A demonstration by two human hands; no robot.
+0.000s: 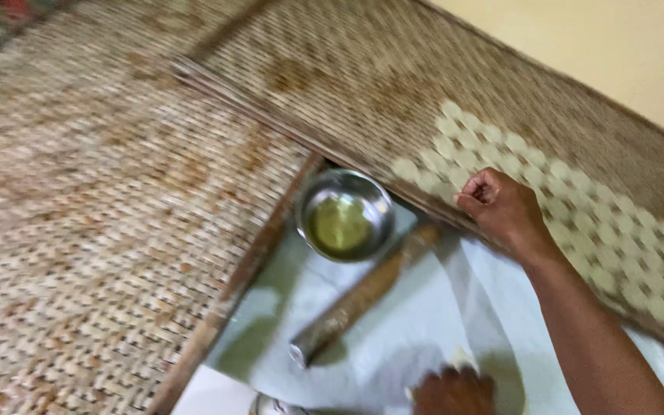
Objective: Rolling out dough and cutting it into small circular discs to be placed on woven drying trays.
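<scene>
Two hands (505,209), roughly fifty discs (547,200)

Bare right forearm (585,330), sleeveless

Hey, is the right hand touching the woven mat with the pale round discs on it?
Touching. The head view shows the right hand curled over the near edge of the woven mat.

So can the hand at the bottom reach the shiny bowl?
Probably yes. The left hand rests low on the white sheet; only the rolling pin lies between it and the steel bowl.
</scene>
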